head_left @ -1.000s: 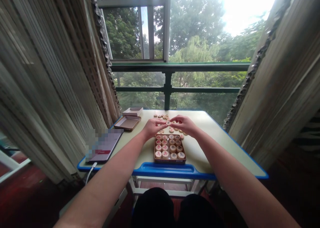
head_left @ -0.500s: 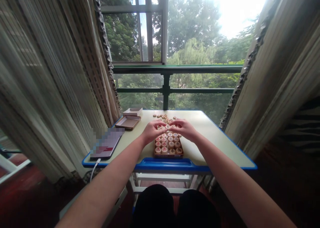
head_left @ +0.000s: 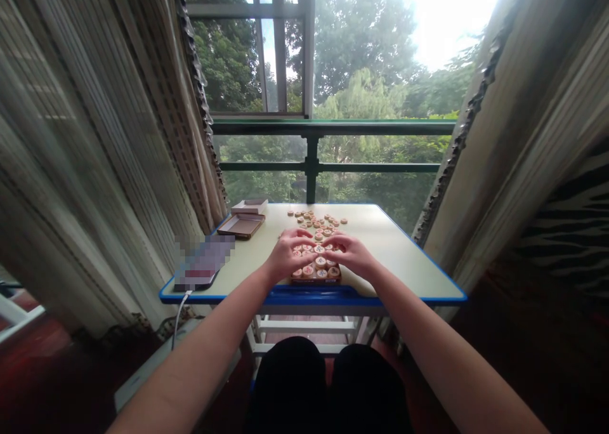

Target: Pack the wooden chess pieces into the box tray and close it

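Note:
My left hand (head_left: 289, 254) and my right hand (head_left: 351, 254) lie side by side over a shallow brown tray (head_left: 314, 280) near the table's front edge. The tray holds rows of round wooden chess pieces (head_left: 314, 269) marked in red and dark characters. Both hands have their fingers curled down, and the fingertips meet in a pinch on one piece (head_left: 320, 250) at the tray's far side. The hands cover the tray's left and right edges. Several loose pieces (head_left: 316, 221) lie scattered on the table just beyond the hands.
The cream table has a blue rim (head_left: 309, 294). A brown box lid (head_left: 241, 226) and a second box part (head_left: 250, 206) sit at the back left. A phone (head_left: 202, 269) with a cable lies at the left edge. Curtains flank a window with a green railing.
Both hands have come down and toward me, from holding one piece above the loose pile to resting over the tray. The camera has also tilted, so the table sits higher and smaller.

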The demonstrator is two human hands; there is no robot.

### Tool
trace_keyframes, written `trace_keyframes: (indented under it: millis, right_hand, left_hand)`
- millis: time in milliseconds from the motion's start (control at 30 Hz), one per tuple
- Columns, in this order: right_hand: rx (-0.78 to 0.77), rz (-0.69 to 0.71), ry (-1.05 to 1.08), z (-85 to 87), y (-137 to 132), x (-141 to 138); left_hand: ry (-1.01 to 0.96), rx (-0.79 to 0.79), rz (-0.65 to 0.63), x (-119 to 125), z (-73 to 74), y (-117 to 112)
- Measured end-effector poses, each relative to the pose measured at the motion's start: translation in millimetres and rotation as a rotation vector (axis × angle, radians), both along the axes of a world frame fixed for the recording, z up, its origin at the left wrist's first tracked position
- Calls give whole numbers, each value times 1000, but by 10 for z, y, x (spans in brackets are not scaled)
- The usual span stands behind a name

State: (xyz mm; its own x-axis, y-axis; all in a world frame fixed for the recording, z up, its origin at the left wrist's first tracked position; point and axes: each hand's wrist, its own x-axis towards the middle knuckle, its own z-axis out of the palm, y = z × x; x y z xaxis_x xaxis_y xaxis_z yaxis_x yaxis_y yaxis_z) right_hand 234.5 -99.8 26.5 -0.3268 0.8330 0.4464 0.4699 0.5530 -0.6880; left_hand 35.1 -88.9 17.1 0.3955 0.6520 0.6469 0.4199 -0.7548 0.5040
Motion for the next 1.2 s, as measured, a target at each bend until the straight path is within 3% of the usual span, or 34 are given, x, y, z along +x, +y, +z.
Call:
trace_keyframes:
  millis: [367, 967, 1200]
  right_hand:
    - [47, 55, -125, -136, -148, 61]
    - [103, 19, -196, -159, -168, 32]
    - [118, 35, -219, -163, -179, 27]
  left_hand:
    - [252, 20, 16, 4, -76, -125]
    - [251, -8, 28, 39, -78, -138]
    - [248, -31, -29, 22, -79, -131]
